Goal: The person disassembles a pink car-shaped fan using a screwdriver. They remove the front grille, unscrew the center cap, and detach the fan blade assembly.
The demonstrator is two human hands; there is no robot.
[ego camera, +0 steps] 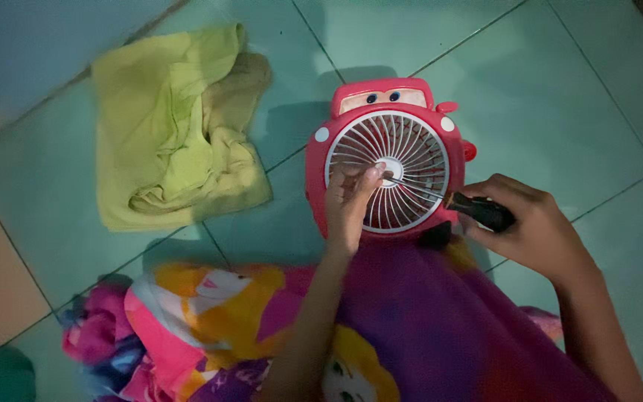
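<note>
1. Nearest the camera lies a bright patterned cloth (381, 335), purple, pink and yellow, draped across the person's lap and reaching up to the near edge of the fan.
2. Just beyond it a pink toy-styled fan (388, 160) lies on the tiled floor (589, 104), its white round grille (359, 145) facing up and its cartoon-eyed top pointing to the far side.
3. Left hand (347, 205): rests on the left half of the grille, fingers curled, thumb and forefinger pressed together at the hub, where they meet the tool's tip. Whether a small part sits between them is too small to tell.
4. Right hand (530, 223): closed around the dark handle of a screwdriver (448, 197), at the near right rim of the fan.
5. Key relation: the screwdriver's long axis runs from the right hand leftward and slightly far, low across the grille, its thin shaft ending at the hub in the grille's middle. The left hand is the nearer one to that point; the right stays off the fan body.
6. Surroundings: a crumpled yellow-green cloth (180, 126) lies on the floor well to the left of the fan, apart from both hands.
7. Obstructions: the left fingers cover the tool tip and part of the hub; a small dark piece at the fan's near edge cannot be identified.
</note>
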